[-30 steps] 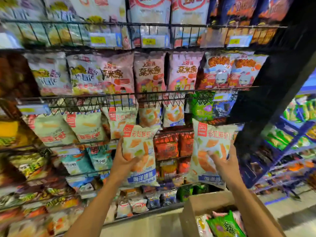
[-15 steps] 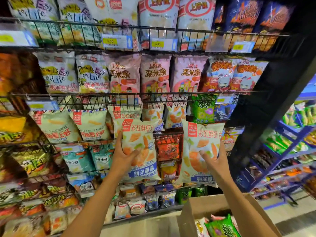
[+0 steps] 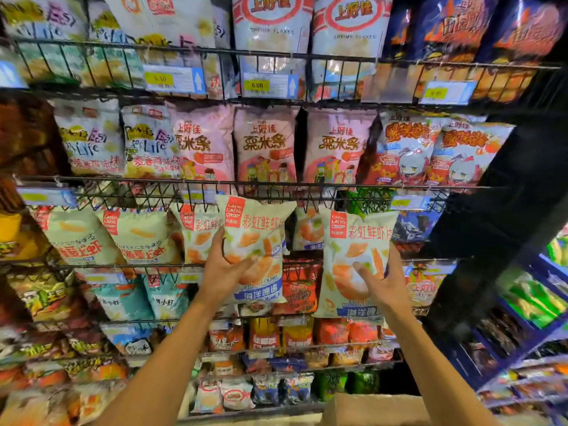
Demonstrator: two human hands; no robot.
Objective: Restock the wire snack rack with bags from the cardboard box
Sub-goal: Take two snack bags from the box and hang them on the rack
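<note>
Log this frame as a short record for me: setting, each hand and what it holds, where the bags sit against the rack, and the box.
setting: wire rack, tiers of snack bags
left hand: grips left bag, top at the rail, beside matching bags
right hand: grips right bag, same kind, slightly lower
cardboard box: bottom edge, contents unseen
status: both bags in hand

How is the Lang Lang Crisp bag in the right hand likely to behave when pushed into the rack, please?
Probably light: the right hand holds the puffed bag up one-handed. Its glossy film looks slippery. The crisps inside would likely crush if forced against the wire rack.
</note>
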